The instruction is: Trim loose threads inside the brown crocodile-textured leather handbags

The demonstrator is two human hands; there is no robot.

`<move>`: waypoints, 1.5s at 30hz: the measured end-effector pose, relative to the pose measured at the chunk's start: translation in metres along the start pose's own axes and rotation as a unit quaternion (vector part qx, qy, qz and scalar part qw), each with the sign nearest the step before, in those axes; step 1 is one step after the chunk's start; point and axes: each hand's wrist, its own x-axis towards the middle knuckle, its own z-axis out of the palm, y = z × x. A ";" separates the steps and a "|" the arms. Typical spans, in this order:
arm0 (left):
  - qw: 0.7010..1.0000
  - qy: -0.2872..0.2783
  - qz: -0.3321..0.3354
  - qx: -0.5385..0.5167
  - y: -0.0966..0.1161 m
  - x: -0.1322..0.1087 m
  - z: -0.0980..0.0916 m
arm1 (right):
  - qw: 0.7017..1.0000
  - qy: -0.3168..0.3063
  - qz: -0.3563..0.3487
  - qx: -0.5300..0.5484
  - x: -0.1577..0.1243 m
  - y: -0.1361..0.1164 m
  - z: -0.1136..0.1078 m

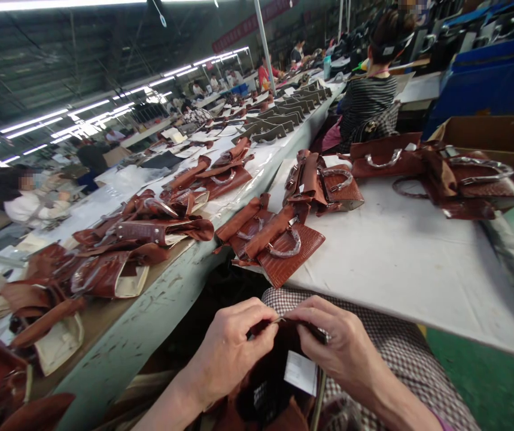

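My left hand (232, 347) and my right hand (335, 347) meet low in the view, over my lap. Both are closed in a pinch on the top edge of a brown leather bag (274, 389) with a dark lining and a white label inside. The fingertips of the two hands almost touch at the bag's rim. Checked fabric (400, 353) covers my lap under the bag.
A white-covered table (409, 263) ahead carries several brown crocodile-pattern handbags (283, 239) with metal handles. A long grey-green bench (149, 317) on the left is piled with more bags. A person in a striped top (368, 102) sits farther along; a cardboard box (499, 137) stands at right.
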 end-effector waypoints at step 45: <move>0.983 0.051 -0.178 -0.015 -0.005 -0.068 -0.015 | 0.999 -0.012 -0.005 -0.042 -0.002 0.005 -0.001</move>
